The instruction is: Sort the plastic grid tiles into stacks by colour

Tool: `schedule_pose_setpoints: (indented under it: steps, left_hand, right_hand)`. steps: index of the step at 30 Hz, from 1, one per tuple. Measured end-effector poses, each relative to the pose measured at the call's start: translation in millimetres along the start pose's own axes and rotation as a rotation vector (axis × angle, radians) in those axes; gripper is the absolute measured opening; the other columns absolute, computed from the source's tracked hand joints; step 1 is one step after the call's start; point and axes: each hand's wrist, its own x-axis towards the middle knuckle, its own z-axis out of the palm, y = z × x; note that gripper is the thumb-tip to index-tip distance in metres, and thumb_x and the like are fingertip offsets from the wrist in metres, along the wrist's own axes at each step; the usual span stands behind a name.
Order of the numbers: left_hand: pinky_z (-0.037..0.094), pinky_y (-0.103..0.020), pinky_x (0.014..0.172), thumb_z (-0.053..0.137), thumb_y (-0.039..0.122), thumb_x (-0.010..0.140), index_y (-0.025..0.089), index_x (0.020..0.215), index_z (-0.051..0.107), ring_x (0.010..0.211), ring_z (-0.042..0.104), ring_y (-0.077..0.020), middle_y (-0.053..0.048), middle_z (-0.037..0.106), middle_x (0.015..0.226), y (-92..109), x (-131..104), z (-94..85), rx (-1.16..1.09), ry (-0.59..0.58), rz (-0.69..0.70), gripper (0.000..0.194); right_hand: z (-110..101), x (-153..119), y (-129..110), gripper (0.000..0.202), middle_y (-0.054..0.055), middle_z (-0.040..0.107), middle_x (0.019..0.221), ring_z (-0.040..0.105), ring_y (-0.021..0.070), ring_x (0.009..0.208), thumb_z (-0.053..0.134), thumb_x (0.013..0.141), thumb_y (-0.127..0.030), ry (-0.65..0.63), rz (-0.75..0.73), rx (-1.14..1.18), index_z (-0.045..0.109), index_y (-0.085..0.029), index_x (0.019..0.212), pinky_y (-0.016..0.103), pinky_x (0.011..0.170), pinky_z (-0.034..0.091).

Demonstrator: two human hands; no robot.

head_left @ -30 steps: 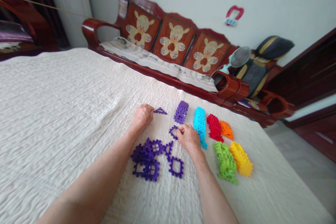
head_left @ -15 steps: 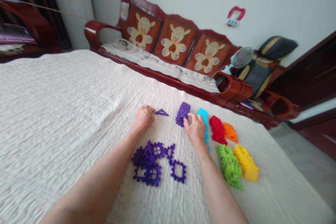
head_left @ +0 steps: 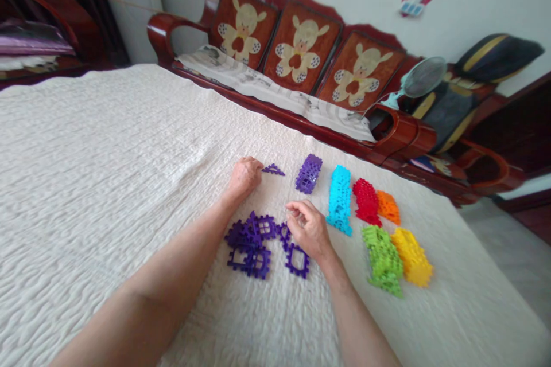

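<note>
My left hand (head_left: 247, 175) is closed, its fingertips at the left end of a purple triangular piece (head_left: 274, 170). My right hand (head_left: 306, 226) hovers over the right edge of a loose pile of purple pieces (head_left: 252, 243), fingers apart and nothing visible between them. It partly covers a small purple piece (head_left: 283, 233). Just below lies a purple square frame (head_left: 297, 260). A purple stack (head_left: 309, 173) stands beyond my right hand. To the right are stacks in light blue (head_left: 340, 200), red (head_left: 366, 200), orange (head_left: 388, 207), green (head_left: 383, 261) and yellow (head_left: 412, 257).
A white quilted cover (head_left: 129, 143) lies under everything. Behind it stands a wooden sofa (head_left: 275, 110) with bear cushions (head_left: 298, 46). A small fan (head_left: 424, 77) and a dark backpack (head_left: 447, 112) are at the right.
My right hand has left the purple stack and come down toward the loose purple pieces. My left hand stays beside the triangular piece. The camera view has shifted slightly.
</note>
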Motion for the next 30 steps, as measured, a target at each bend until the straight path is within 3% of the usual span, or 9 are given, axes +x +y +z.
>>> schedule_pose_setpoints:
  steps: [7, 9, 12, 16, 21, 27, 30]
  left_hand:
    - [0.046, -0.032, 0.094, 0.042, 0.012, 0.083, 0.016, 0.093, 0.074, 0.091, 0.063, -0.0179, -0.008, 0.072, 0.096, -1, 0, 1.4, 0.009, 0.013, 0.010, 0.034]
    - [0.046, -0.032, 0.094, 0.042, 0.012, 0.083, 0.016, 0.093, 0.074, 0.090, 0.063, -0.0179, -0.008, 0.072, 0.095, -1, 1, 1.5, 0.014, 0.012, 0.009, 0.034]
    - [0.046, -0.032, 0.095, 0.043, 0.012, 0.083, 0.016, 0.093, 0.075, 0.091, 0.063, -0.0177, -0.008, 0.072, 0.095, -1, 0, 1.6, 0.011, 0.016, 0.006, 0.034]
    - [0.046, -0.032, 0.094, 0.043, 0.012, 0.082, 0.016, 0.093, 0.075, 0.090, 0.064, -0.0181, -0.009, 0.072, 0.093, 0, 0, 1.0, -0.005, 0.024, 0.013, 0.034]
    - [0.046, -0.031, 0.095, 0.043, 0.010, 0.081, 0.016, 0.091, 0.074, 0.091, 0.063, -0.0170, -0.007, 0.072, 0.092, 1, 1, -0.7, 0.024, 0.005, 0.014, 0.033]
    - [0.046, -0.030, 0.095, 0.042, 0.010, 0.082, 0.017, 0.094, 0.074, 0.091, 0.064, -0.0174, -0.008, 0.072, 0.096, 1, 1, -0.8, 0.014, -0.006, -0.002, 0.035]
    - [0.046, -0.030, 0.095, 0.042, 0.011, 0.083, 0.017, 0.093, 0.074, 0.091, 0.064, -0.0181, -0.008, 0.072, 0.096, 0, 1, 0.7, 0.006, 0.001, 0.002, 0.034]
  right_hand:
    - [3, -1, -26, 0.047, 0.009, 0.058, 0.128, 0.051, 0.0237, 0.121, 0.058, 0.073, -0.017, -0.297, -0.180, -0.030, 0.058, -0.021, 0.120, 0.042, 0.106, 0.039]
    - [5, -3, -29, 0.054, 0.008, 0.056, 0.133, 0.049, 0.0243, 0.124, 0.060, 0.071, -0.016, -0.363, -0.214, -0.062, 0.057, -0.021, 0.124, 0.044, 0.108, 0.036]
    - [8, -6, -28, 0.045, 0.008, 0.059, 0.129, 0.051, 0.0233, 0.121, 0.059, 0.075, -0.016, -0.381, -0.228, -0.091, 0.060, -0.021, 0.119, 0.043, 0.107, 0.037]
    - [9, -3, -22, 0.030, 0.009, 0.063, 0.125, 0.056, 0.0202, 0.118, 0.050, 0.089, -0.023, -0.296, -0.197, 0.000, 0.062, -0.020, 0.117, 0.038, 0.102, 0.043]
    - [6, 3, -6, 0.032, 0.008, 0.072, 0.101, 0.067, 0.0192, 0.094, 0.039, 0.095, -0.031, -0.022, 0.085, 0.032, 0.061, -0.019, 0.114, 0.030, 0.084, 0.052]
    - [-4, 8, 14, 0.038, 0.010, 0.070, 0.107, 0.069, 0.0192, 0.080, 0.034, 0.094, -0.033, 0.072, 0.228, 0.035, 0.055, -0.018, 0.122, 0.031, 0.072, 0.055]
    - [-10, 10, 19, 0.038, 0.013, 0.065, 0.119, 0.066, 0.0220, 0.098, 0.037, 0.091, -0.028, 0.134, 0.141, -0.067, 0.054, -0.017, 0.123, 0.035, 0.084, 0.053]
